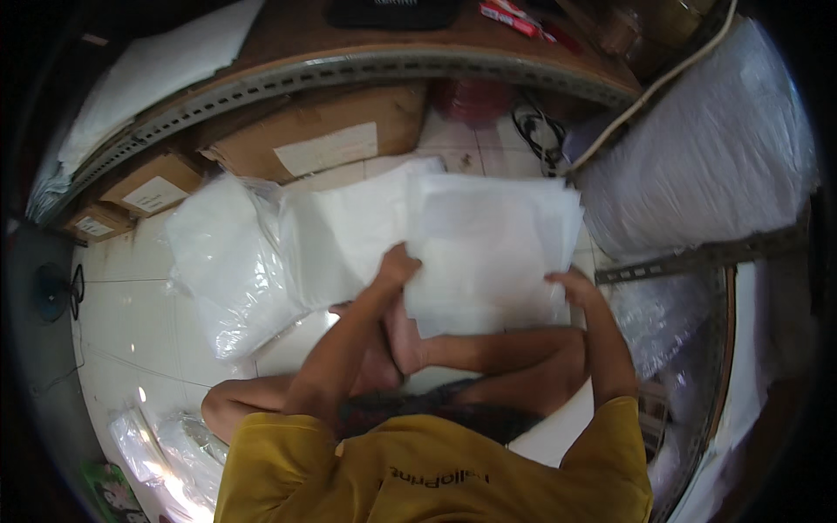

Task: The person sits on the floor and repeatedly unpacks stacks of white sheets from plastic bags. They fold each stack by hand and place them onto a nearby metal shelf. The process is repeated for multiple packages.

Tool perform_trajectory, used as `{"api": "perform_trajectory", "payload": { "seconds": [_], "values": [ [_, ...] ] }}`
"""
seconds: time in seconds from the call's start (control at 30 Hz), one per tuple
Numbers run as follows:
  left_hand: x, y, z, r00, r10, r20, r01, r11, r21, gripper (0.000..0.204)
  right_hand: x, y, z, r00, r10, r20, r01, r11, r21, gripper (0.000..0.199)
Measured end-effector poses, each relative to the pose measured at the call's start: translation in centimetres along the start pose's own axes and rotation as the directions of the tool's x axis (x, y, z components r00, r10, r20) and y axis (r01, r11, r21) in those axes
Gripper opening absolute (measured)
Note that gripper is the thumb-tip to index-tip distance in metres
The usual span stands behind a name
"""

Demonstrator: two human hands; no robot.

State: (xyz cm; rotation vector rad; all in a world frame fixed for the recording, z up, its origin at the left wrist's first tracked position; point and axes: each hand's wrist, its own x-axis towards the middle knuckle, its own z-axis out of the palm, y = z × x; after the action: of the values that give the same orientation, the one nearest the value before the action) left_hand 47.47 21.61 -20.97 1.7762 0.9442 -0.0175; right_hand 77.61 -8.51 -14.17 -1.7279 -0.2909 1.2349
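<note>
A loose stack of thin, whitish translucent sheets [488,253] lies in front of my crossed legs, its edges uneven at the right and lower sides. My left hand [401,264] grips the stack's left edge with curled fingers. On the opposite side, my right hand [571,286] pinches the right edge, thumb and fingers close together. To the left, beside my left hand, is another pile of white sheets [349,231]. Next to that pile lies a clear plastic bag [235,270] filled with white material. Whether the sheets are paper or plastic I cannot tell.
Cardboard boxes [327,135] sit beneath a perforated metal shelf edge [375,63] ahead. A large plastic-wrapped bundle [706,148] stands at the right, above a metal rail [689,266]. Clear plastic packages [166,453] rest on the tiled floor [131,305] at the lower left.
</note>
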Motion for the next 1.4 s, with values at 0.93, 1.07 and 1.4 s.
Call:
{"api": "perform_trajectory", "payload": {
  "seconds": [0.93, 1.07, 1.4],
  "values": [
    [-7.7, 6.6, 6.7, 0.926, 0.357, -0.125, -0.343, 0.654, -0.674, 0.077, -1.9, 10.8, -7.4, 0.814, -0.563, -0.143, 0.395, 0.718, -0.573, 0.049],
    [-6.2, 7.0, 7.5, 0.863, 0.492, -0.114, -0.479, 0.726, -0.494, 0.064, -2.7, 7.0, -4.9, 0.910, -0.351, -0.221, 0.332, 0.936, -0.118, 0.069],
    [-10.1, 9.6, 7.2, 0.870, 0.355, -0.341, -0.432, 0.884, -0.181, 0.040, -6.7, 6.2, -3.7, 0.763, -0.558, -0.328, 0.477, 0.827, -0.298, 0.061]
  ]
}}
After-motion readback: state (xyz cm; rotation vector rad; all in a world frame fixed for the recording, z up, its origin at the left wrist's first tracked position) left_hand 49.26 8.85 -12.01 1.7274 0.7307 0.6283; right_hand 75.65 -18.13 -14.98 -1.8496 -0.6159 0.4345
